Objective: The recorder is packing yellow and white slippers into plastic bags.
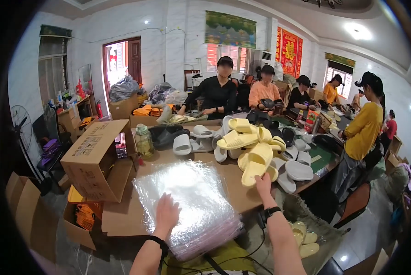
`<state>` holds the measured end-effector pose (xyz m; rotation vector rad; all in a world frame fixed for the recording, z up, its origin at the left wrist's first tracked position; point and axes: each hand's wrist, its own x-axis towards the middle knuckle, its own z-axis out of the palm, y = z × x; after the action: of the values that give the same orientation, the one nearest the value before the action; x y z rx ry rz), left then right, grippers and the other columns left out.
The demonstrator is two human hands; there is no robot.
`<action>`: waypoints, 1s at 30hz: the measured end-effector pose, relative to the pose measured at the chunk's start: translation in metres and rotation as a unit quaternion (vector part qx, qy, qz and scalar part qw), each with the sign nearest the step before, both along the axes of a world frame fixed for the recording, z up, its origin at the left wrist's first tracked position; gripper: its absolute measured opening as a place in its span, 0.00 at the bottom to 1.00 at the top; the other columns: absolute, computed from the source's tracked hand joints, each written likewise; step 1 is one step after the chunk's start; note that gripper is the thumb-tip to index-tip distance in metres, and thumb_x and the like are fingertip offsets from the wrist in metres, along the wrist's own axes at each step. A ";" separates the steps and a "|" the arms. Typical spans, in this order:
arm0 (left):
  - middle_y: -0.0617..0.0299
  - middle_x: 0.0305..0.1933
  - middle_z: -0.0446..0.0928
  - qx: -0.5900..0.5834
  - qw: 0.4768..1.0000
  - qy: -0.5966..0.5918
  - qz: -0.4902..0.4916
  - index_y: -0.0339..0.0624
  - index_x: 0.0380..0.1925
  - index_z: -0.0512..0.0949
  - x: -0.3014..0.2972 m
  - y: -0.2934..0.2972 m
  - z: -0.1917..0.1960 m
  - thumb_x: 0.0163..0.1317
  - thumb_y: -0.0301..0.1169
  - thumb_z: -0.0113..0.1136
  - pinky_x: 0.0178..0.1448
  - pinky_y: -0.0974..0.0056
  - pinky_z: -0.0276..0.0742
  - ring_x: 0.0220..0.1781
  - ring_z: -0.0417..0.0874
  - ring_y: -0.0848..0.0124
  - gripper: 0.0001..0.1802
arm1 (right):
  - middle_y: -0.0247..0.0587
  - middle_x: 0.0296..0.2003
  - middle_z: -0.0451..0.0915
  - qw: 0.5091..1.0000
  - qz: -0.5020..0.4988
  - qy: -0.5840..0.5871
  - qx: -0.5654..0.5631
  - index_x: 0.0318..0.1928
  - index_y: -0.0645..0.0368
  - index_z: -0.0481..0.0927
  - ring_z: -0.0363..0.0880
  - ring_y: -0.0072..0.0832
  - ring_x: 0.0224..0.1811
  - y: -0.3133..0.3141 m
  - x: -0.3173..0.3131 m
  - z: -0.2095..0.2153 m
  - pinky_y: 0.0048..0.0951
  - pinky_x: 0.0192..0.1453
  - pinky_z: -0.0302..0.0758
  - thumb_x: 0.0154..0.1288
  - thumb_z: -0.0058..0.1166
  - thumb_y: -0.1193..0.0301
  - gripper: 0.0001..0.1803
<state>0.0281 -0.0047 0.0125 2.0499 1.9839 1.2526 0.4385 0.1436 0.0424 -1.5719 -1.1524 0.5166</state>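
My left hand lies flat with its fingers stretched out on a thick stack of clear plastic bags at the table's front edge. To the right, my right hand grips a pale yellow slide sandal by its near end. That sandal rests against a heap of yellow slide sandals. Grey slide sandals lie to the right of the heap, and more grey ones sit on its left. Black sandals lie behind those.
An open cardboard box and a glass jar stand on the table's left. Below is a carton of orange packets. Yellow sandals lie low at the right. Several people work around the tables, one in black across from me.
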 end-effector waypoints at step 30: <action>0.50 0.45 0.84 -0.024 0.982 -0.178 -0.058 0.40 0.43 0.82 0.033 -0.012 0.060 0.56 0.35 0.66 0.54 0.54 0.76 0.51 0.82 0.54 0.16 | 0.52 0.49 0.78 0.934 0.318 -0.128 -0.102 0.62 0.68 0.67 0.80 0.39 0.44 -0.111 -0.155 0.051 0.39 0.52 0.77 0.67 0.60 0.56 0.34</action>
<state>0.0608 -0.0165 0.0729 1.7410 1.6930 1.4137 0.2839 0.0326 0.0937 -1.4451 -1.8770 0.8957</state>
